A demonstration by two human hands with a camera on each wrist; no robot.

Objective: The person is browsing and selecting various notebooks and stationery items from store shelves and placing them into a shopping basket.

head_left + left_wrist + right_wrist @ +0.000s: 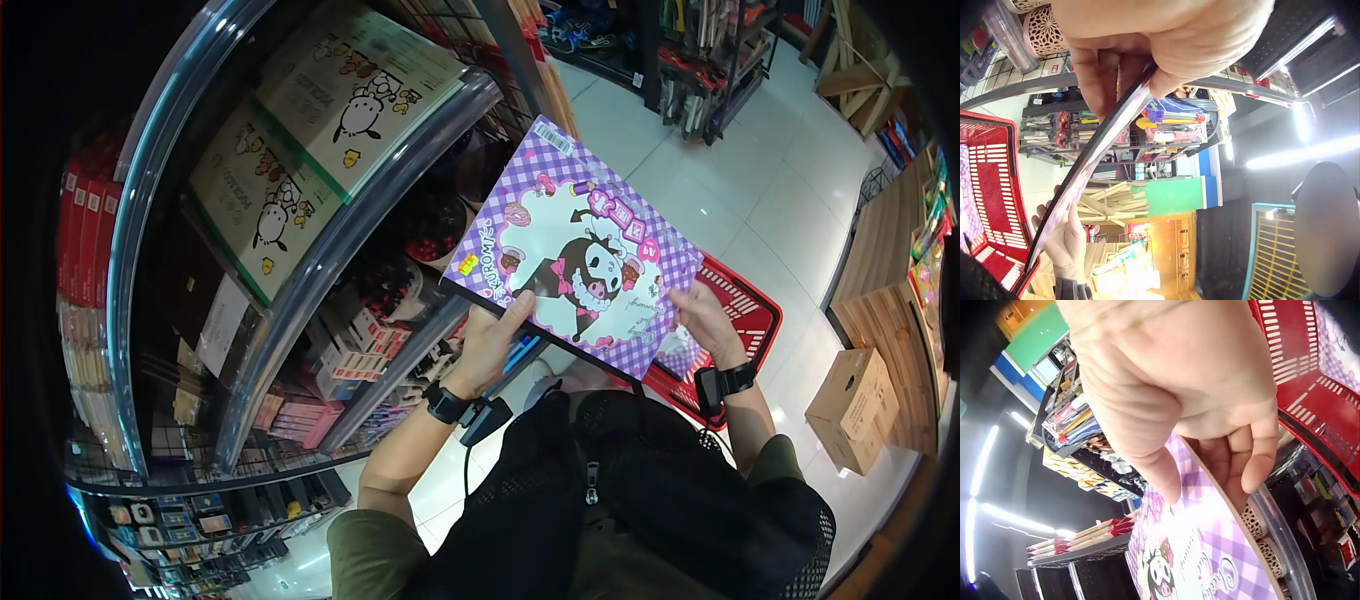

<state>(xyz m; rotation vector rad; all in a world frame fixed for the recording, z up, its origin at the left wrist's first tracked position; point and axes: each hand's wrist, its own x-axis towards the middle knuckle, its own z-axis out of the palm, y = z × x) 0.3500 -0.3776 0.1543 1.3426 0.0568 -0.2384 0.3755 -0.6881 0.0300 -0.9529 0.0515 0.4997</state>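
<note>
A thin flat board (600, 240) with a purple gingham border and a cartoon character is held up in front of the body, tilted. My left hand (487, 348) grips its near left edge, the thumb lying on the printed face. At the right edge, my right hand (708, 322) pinches the board, thumb on the print and fingers behind, as the right wrist view shows. The left wrist view catches the board (1088, 165) nearly edge-on, with a dark rim. Beneath it stands a red plastic basket (752, 305), holding another purple-checked piece (1340, 353).
Curved shelving (375, 185) on the left carries green-edged cartoon boards (330, 115) and boxed goods. A cardboard box (852, 410) sits on the tiled floor at right, beside a wood-panelled counter (890, 290). Hanging racks (715, 60) stand further back.
</note>
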